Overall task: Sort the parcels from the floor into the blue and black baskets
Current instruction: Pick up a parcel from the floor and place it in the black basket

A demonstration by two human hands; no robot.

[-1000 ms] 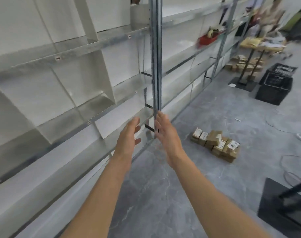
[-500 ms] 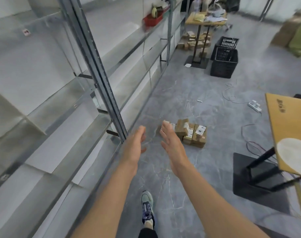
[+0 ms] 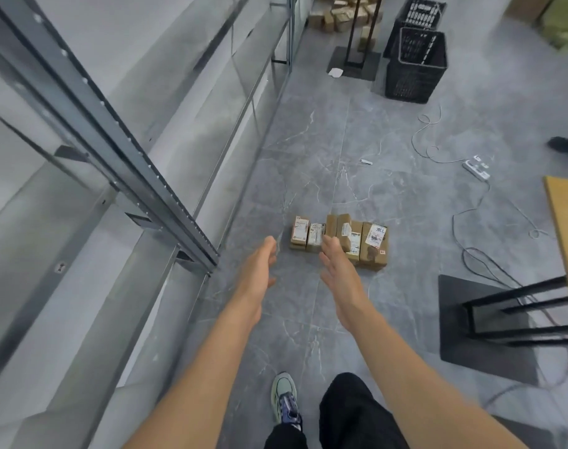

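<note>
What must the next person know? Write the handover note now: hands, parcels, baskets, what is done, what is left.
Left hand: open, empty.
Right hand: open, empty, held out toward the parcels.
Parcels: a row on the floor ahead, none in hand.
Two black baskets stand farther on; no blue basket is in view.
Done: nothing visible.
Left: pick up the row and sort it.

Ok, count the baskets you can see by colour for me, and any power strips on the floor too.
Black baskets: 2, one nearer and one behind it
Blue baskets: 0 in view
White power strip: 1
Total: 3
</note>
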